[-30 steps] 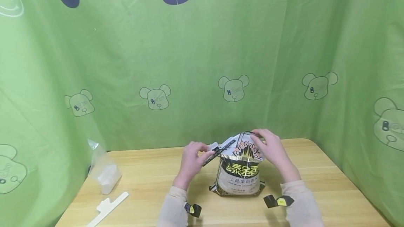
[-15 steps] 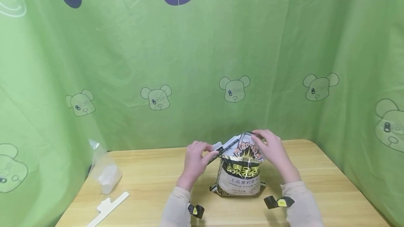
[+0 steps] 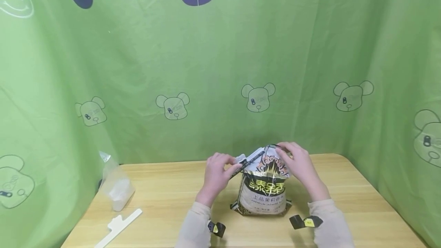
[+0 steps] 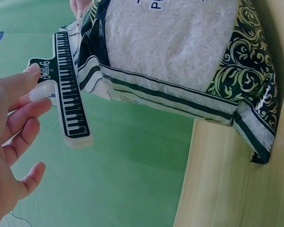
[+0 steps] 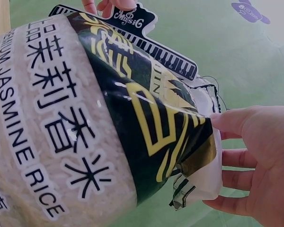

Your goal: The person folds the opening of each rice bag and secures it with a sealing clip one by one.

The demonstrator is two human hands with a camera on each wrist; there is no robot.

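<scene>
A bag of jasmine rice (image 3: 263, 196) stands upright on the table, its white top folded over. My left hand (image 3: 218, 173) pinches the handle of a bag clip (image 4: 70, 90) printed with black-and-white piano keys. In the head view the clip slants across the left part of the bag's top. The left wrist view shows thumb and forefinger on the clip's tab, the other fingers loosely bent. With thumb and fingers, my right hand (image 3: 299, 160) holds the upper right corner of the bag (image 5: 206, 156).
On the left of the wooden table (image 3: 165, 198) stands a clear plastic bag (image 3: 118, 188) with white contents. A white clip (image 3: 118, 227) lies in front of it. A green patterned curtain (image 3: 206, 49) hangs behind and at both sides.
My left hand has moved a little to the right with the piano-key clip, which now reaches further across the bag's top. The right hand keeps its hold on the corner.
</scene>
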